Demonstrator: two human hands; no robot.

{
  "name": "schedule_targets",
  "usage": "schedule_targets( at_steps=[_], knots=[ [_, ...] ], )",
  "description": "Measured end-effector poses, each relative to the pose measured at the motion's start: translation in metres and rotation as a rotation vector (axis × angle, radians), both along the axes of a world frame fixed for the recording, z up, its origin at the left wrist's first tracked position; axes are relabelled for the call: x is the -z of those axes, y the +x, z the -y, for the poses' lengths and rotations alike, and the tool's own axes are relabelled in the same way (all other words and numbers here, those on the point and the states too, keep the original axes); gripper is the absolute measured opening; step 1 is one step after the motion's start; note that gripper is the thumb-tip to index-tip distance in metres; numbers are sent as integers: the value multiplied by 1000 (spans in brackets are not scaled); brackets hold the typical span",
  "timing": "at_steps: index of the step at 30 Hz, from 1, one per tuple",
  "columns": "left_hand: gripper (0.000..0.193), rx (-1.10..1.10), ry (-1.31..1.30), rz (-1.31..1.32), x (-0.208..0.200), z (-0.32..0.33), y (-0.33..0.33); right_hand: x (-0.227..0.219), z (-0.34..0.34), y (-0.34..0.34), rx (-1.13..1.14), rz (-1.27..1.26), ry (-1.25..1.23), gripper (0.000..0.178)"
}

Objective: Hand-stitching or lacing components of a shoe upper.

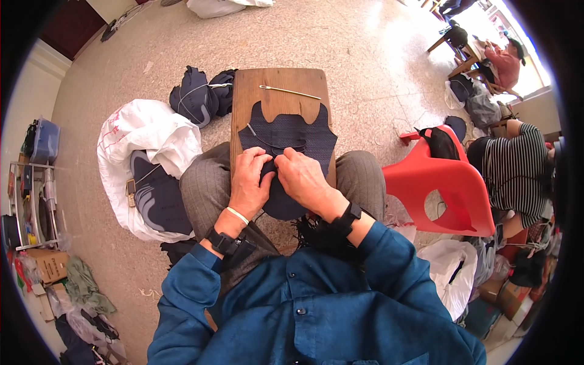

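A dark navy knit piece (316,139), cut like a shoe upper, lies over the front of a wooden bench (244,85) between my knees. My left hand (249,177) is closed on the piece's middle, thumb and fingers pinching the cloth. Close beside it, my right hand (305,181) pinches the same cloth, fingertips almost meeting the left ones. Across the piece runs a dark cord (267,142), with a short pale needle-like tip (252,129) near its left end. What lies between my fingertips is hidden. Farther up the bench rests a slim metal needle-like tool (291,92).
Left of the bench, a white sack (149,131) holds more navy pieces (161,201), with a small phone-like device (131,191) on it. A tied navy bundle (194,97) sits beyond. At right stand a red plastic chair (438,188) and a person in a striped top (517,173).
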State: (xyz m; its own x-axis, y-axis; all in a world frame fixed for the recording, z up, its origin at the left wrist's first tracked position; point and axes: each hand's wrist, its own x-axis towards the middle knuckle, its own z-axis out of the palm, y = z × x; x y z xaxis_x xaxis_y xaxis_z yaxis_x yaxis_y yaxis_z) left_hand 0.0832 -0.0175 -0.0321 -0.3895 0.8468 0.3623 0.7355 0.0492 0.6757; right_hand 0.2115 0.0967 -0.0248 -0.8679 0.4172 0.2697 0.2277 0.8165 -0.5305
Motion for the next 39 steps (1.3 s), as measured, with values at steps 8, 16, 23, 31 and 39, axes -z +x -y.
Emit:
schedule_targets(
  at_steps=[8,16,23,31,39],
  knots=[
    [35,26,-32,-2,-6,1,-3,-20,-24,40,-86,10,-176,7],
    [23,51,-7,38,-7,-4,-5,-2,-30,48,217,-173,-265,11],
    [15,214,-101,-267,-19,-33,-4,-5,-24,48,218,2,-350,23],
    [14,329,-201,-325,-21,-36,-20,3,-28,51,184,-52,-282,26],
    [19,243,-21,-106,-9,-23,-29,4,-28,50,162,-75,-261,24]
  ],
)
